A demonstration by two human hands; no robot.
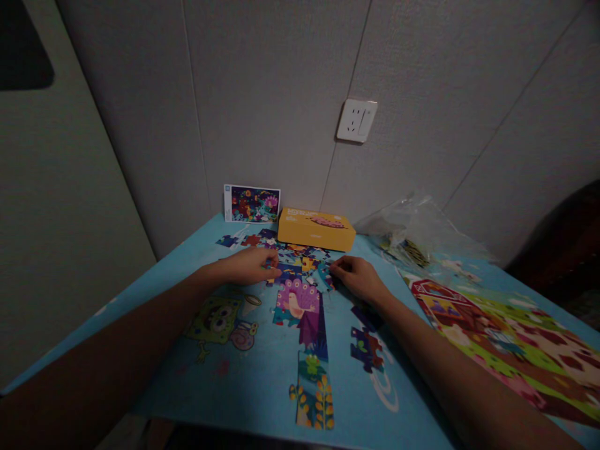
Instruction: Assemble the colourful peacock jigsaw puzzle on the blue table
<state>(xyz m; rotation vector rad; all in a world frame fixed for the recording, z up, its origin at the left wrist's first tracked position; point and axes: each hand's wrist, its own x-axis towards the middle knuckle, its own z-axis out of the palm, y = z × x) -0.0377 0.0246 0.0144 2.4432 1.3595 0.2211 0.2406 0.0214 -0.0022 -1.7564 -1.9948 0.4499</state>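
Note:
My left hand point(250, 264) is closed at the left edge of a pile of loose puzzle pieces point(297, 252), with a small dark puzzle piece point(270, 267) at its fingertips. Across the pile, my right hand point(357, 276) pinches the edge of a teal puzzle piece point(322, 276). Between and below both hands lies a joined strip of the jigsaw puzzle point(298, 301), showing a purple peacock-like figure. The strip runs down toward the table's front edge, where a frog and yellow plants point(315, 395) are pictured. Fingers partly hide the held pieces.
A picture card point(253, 205) leans against the wall beside a yellow box point(316, 229). Separate joined pieces point(366, 349) lie below my right hand. At right are a clear plastic bag point(412, 228) and a finished-looking farm puzzle point(506, 344), on a blue printed tablecloth point(253, 394).

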